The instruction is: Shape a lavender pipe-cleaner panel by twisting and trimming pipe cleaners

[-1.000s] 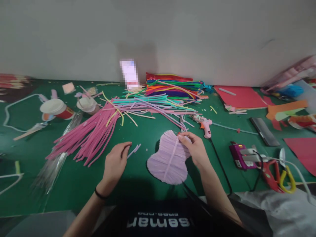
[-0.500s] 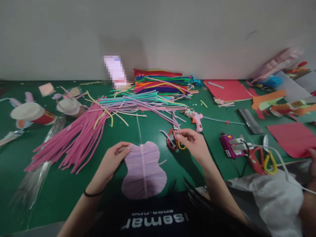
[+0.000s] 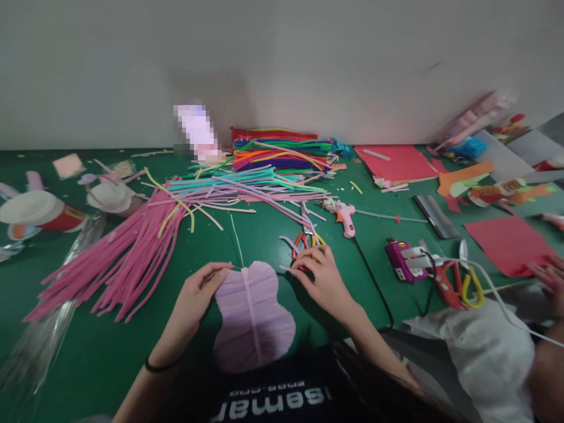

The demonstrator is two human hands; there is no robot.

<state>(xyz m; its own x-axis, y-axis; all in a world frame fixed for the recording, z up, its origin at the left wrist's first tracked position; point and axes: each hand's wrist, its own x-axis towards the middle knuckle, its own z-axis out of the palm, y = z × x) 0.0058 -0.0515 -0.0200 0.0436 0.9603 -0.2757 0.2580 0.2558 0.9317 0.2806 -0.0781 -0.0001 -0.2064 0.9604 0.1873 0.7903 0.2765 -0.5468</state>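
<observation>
A lilac, wing-shaped piece made of pipe cleaners lies near the table's front edge, with a pale strip down its middle and a thin stem running up from its top. My left hand pinches its upper left edge. To the right of it, my right hand has thumb and fingers together on a short pale pipe cleaner; whether this joins the lilac piece I cannot tell. Just behind my right fingers lie scissors with red and yellow handles, partly hidden.
Pink pipe cleaners fan out at left, near a paper cup. Multicoloured bundles lie at the back. A pink glue gun, purple power adapter and red-and-yellow pliers are on the right. Another person's hand rests at far right.
My right hand has moved left and down from the scissors to the short pale pipe cleaner. My left hand still holds the lilac piece's edge. The view has shifted slightly.
</observation>
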